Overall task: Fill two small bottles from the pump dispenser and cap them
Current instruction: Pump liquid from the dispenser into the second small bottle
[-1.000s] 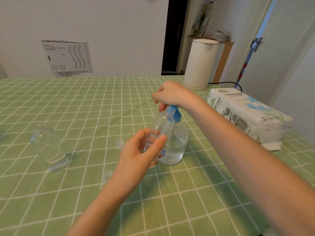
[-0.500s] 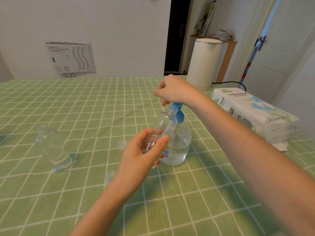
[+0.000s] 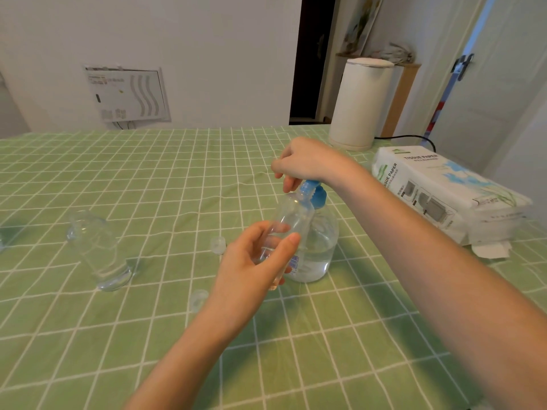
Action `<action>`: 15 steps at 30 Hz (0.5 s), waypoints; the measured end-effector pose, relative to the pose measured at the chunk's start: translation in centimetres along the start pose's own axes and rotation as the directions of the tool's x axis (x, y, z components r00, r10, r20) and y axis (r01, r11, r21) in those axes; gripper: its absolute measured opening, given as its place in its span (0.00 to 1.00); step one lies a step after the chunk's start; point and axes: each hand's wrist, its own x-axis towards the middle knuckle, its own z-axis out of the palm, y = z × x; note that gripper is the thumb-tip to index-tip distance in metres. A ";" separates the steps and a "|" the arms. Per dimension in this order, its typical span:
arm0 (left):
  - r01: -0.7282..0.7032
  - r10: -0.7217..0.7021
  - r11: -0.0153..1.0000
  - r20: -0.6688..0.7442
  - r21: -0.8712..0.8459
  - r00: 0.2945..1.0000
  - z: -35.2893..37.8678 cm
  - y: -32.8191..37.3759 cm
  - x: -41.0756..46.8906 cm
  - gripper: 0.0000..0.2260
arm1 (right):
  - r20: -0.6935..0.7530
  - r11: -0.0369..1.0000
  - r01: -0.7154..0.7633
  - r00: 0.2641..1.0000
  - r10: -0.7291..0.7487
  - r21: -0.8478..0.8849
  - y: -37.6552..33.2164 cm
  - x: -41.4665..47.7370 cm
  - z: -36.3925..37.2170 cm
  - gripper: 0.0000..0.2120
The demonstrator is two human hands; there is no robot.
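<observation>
My left hand (image 3: 251, 270) grips a small clear bottle (image 3: 291, 217) and holds it tilted, its mouth up under the blue pump head (image 3: 313, 192) of the clear round dispenser (image 3: 318, 247). My right hand (image 3: 307, 161) rests on top of the pump head with its fingers curled over it. The dispenser stands on the green checked tablecloth, partly full of clear liquid. A second clear bottle (image 3: 97, 250) stands upright at the left. Two small clear caps (image 3: 217, 244) (image 3: 199, 298) lie on the cloth near my left wrist.
A pack of tissue paper (image 3: 444, 190) lies at the right. A white cylindrical appliance (image 3: 359, 105) with a black cord stands at the table's far right edge. The green checked table (image 3: 148, 179) runs back to the wall.
My right hand has stayed on the pump head, dipping and rising slightly. The left hand keeps the small bottle under the nozzle. The view has shifted a little.
</observation>
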 end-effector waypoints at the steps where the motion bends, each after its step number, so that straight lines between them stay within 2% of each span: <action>1: -0.001 0.001 1.000 0.002 0.000 1.000 0.0 0.0 0.0 0.09 | 0.002 1.000 -0.002 1.000 0.002 -0.001 0.0 0.0 0.0 0.13; 7: -0.008 0.008 1.000 0.007 -0.007 1.000 0.0 -0.1 0.0 0.16 | -0.057 1.000 0.024 0.998 -0.024 -0.002 -0.1 -0.1 0.1 0.19; 15: -0.044 0.044 0.999 0.007 -0.020 0.999 0.1 0.3 0.4 0.16 | -0.092 0.996 0.071 0.993 -0.075 -0.044 -0.7 0.2 -1.1 0.17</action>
